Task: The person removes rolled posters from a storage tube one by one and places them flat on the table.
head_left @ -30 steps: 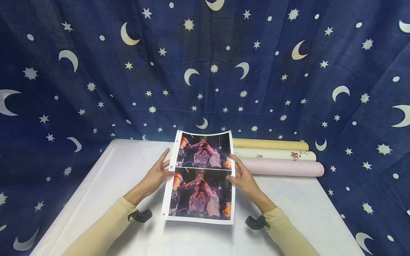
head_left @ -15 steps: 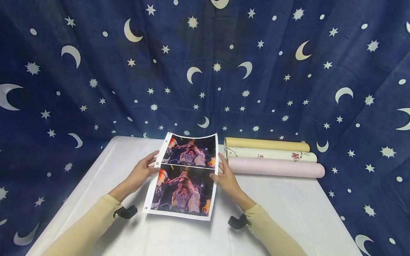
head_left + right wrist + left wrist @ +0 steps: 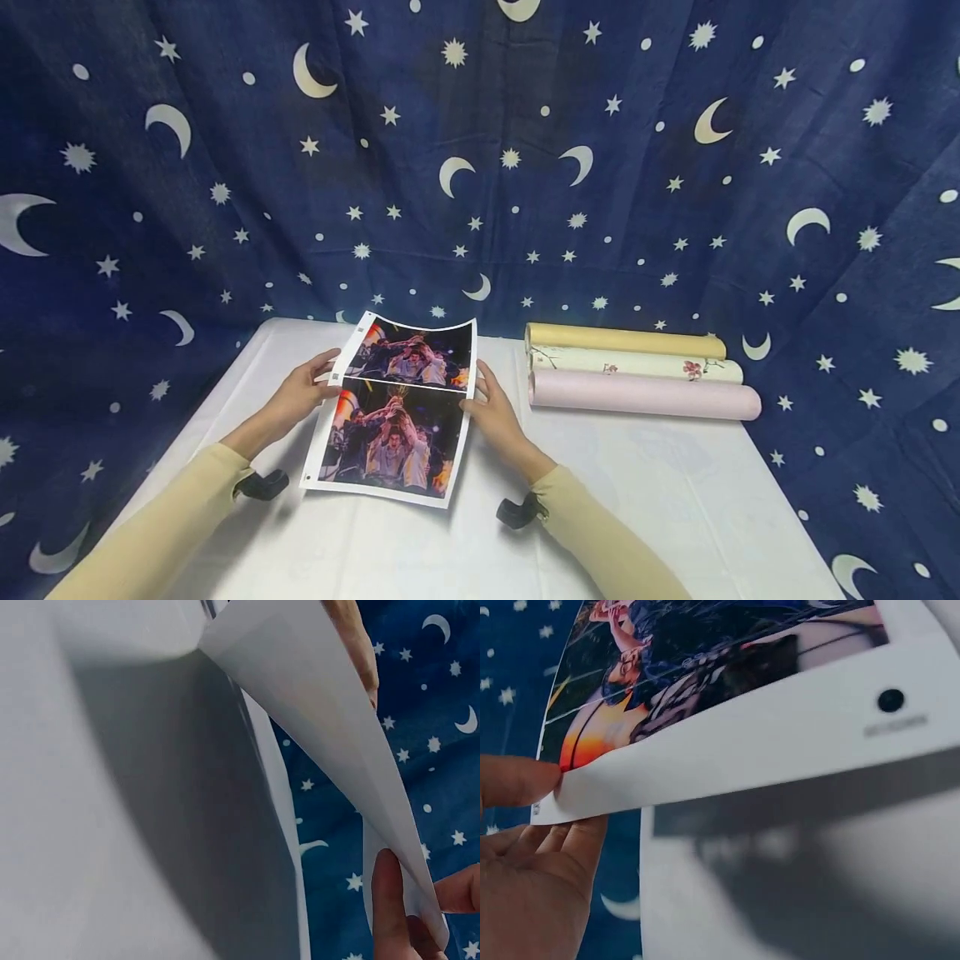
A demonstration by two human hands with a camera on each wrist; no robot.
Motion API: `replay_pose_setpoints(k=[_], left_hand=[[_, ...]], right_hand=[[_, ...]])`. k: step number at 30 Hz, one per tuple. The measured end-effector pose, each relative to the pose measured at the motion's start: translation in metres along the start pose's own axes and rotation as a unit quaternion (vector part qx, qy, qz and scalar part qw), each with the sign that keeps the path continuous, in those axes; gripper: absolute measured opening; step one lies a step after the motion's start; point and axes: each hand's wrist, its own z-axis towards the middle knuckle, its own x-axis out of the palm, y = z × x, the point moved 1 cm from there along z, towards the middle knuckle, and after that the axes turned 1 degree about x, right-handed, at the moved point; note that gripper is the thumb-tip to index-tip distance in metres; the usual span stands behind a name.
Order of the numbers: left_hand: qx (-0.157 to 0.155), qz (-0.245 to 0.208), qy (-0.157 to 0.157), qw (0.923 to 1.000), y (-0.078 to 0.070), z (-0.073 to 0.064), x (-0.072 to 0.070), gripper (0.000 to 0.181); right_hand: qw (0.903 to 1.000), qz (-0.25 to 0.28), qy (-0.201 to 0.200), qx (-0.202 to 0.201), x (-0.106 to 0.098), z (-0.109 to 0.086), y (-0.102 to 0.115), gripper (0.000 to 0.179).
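A white-bordered sheet of photo paper (image 3: 390,433) printed with two copies of one picture, people lifting a trophy, is held up above the table. My left hand (image 3: 294,395) pinches its left edge, thumb (image 3: 517,780) on the printed face and fingers (image 3: 577,844) behind. On the opposite edge my right hand (image 3: 498,417) pinches the paper, thumb in front. In the right wrist view the plain back of the sheet (image 3: 315,705) shows, with a finger (image 3: 388,892) against it. The sheet bows slightly, its far edge curving, and casts a shadow on the white cloth.
At the table's back right lie three rolls side by side: a yellow one (image 3: 622,339), a white floral one (image 3: 645,363) and a pink one (image 3: 637,395). A dark blue curtain (image 3: 480,117) with moons and stars hangs behind the white-covered table (image 3: 637,508).
Both hands have carried the sheet to the left, tilting it a little. The left ends of the rolls, earlier hidden behind the paper, now show. Both grips stay the same.
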Motion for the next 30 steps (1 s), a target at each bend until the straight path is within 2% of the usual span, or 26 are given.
replay_pose_setpoints(k=[3, 8, 14, 20, 30], left_hand=[[-0.004, 0.012, 0.008, 0.9999, 0.006, 0.001, -0.014, 0.078], [-0.016, -0.011, 0.034, 0.9993, 0.023, 0.003, -0.037, 0.080], [-0.026, 0.019, 0.043, 0.9986, 0.036, 0.004, -0.060, 0.078], [-0.043, 0.089, 0.026, 0.9947, 0.036, 0.006, -0.077, 0.073], [-0.087, 0.124, -0.033, 0.9879, 0.059, 0.010, -0.101, 0.066]], right_hand=[[1.0000, -0.007, 0.000, -0.006, 0.012, 0.008, -0.002, 0.083], [0.9990, -0.040, -0.010, -0.014, 0.034, 0.017, -0.010, 0.082], [0.9980, -0.062, -0.010, 0.004, 0.057, 0.027, -0.015, 0.084], [0.9989, -0.045, -0.004, 0.013, 0.079, 0.037, -0.014, 0.086], [0.9984, -0.026, -0.008, 0.049, 0.113, 0.058, -0.020, 0.086]])
